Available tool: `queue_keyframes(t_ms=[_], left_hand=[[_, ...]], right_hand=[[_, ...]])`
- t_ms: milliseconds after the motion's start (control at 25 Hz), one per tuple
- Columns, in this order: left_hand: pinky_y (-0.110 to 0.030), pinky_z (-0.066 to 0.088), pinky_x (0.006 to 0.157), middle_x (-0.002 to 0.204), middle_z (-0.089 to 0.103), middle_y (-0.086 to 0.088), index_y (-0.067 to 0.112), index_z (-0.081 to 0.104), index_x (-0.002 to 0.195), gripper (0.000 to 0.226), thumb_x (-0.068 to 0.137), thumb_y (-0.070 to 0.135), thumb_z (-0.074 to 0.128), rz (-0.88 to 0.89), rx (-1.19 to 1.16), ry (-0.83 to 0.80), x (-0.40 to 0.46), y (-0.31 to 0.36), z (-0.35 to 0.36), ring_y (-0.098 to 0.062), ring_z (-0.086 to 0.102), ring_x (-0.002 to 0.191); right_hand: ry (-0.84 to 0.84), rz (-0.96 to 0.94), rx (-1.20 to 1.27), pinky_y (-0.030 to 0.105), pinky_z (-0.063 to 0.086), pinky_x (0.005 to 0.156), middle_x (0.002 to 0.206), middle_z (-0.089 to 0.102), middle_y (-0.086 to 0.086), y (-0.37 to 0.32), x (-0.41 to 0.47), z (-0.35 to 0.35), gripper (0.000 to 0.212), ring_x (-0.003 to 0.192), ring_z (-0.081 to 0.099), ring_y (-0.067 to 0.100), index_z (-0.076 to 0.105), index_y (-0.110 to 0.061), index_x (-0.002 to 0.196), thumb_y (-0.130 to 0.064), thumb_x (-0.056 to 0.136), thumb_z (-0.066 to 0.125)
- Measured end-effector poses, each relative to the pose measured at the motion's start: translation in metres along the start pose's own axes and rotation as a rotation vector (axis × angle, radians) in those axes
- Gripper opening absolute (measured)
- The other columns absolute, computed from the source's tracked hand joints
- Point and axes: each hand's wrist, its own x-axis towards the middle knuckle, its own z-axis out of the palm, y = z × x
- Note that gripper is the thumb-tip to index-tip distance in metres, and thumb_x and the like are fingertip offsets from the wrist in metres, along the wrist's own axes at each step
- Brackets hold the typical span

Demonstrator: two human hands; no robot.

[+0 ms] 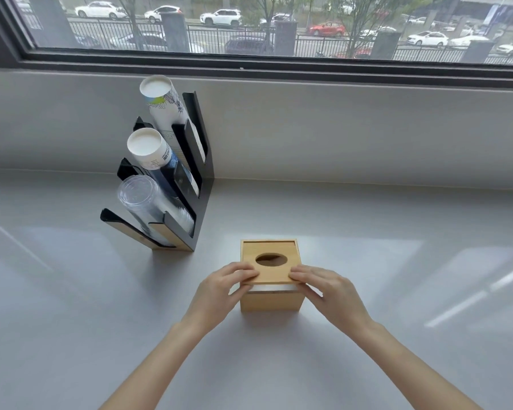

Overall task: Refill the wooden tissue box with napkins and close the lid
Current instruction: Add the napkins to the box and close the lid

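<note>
Looking down from head height at a pale grey worktop below a wide window, two bare forearms reach in from the bottom edge. Far left stands a black cup rack with wooden trim; it holds three slanted stacks — printed paper cups at the top, more paper cups in the middle, clear plastic cups lowest. It sits well apart from the hands.

Next comes the left hand, its fingertips pinching the near left corner of the lid. The grip is closed on the lid's edge, thumb on top.

In the centre sits the wooden tissue box, a light cube standing upright on the worktop, near the front. Its flat lid has an oval hole and lies partly slid toward the person, so the near edge overhangs the box. A strip of white napkins shows in the gap beneath that edge.

To the right, the right hand mirrors the first — fingertips clamped on the lid's near right corner.
</note>
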Motion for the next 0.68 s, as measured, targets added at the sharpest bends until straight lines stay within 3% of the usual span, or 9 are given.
queue_keyframes(t_ms=[240, 360, 560, 680], left_hand=[[-0.018, 0.038, 0.097, 0.127, 0.058, 0.008, 0.02, 0.064, 0.114, 0.027, 0.089, 0.015, 0.055, -0.03, 0.054, -0.111, -0.006, -0.006, 0.004, -0.008, 0.053, 0.117], [-0.02, 0.036, 0.101, 0.131, 0.055, 0.008, 0.019, 0.062, 0.116, 0.028, 0.091, 0.015, 0.053, -0.032, 0.052, -0.122, -0.007, -0.005, 0.005, -0.007, 0.049, 0.122], [-0.011, 0.026, 0.104, 0.136, 0.05, 0.005, 0.017, 0.059, 0.121, 0.031, 0.092, 0.011, 0.049, -0.006, 0.046, -0.137, -0.008, -0.007, 0.009, -0.007, 0.042, 0.128], [-0.02, 0.032, 0.105, 0.132, 0.055, 0.004, 0.017, 0.061, 0.118, 0.029, 0.09, 0.013, 0.053, 0.005, 0.08, -0.104, -0.008, -0.007, 0.01, -0.009, 0.046, 0.126]], right_hand=[[-0.042, -0.049, -0.072, 0.026, 0.059, 0.073, 0.098, 0.076, -0.007, -0.002, -0.01, 0.004, 0.03, 0.094, 0.07, 0.01, 0.076, -0.019, 0.091, -0.004, 0.065, 0.081], [-0.024, -0.049, -0.068, 0.026, 0.059, 0.073, 0.097, 0.076, -0.006, -0.003, -0.012, 0.006, 0.029, 0.094, 0.07, 0.011, 0.077, -0.019, 0.09, -0.004, 0.066, 0.081], [0.003, -0.033, -0.065, 0.025, 0.058, 0.074, 0.097, 0.076, -0.006, -0.003, -0.015, 0.011, 0.029, 0.094, 0.07, 0.012, 0.077, -0.018, 0.089, -0.002, 0.065, 0.081], [0.014, -0.007, -0.074, 0.024, 0.058, 0.075, 0.096, 0.076, -0.007, -0.004, -0.014, 0.013, 0.029, 0.094, 0.07, 0.011, 0.077, -0.019, 0.089, -0.005, 0.065, 0.082]])
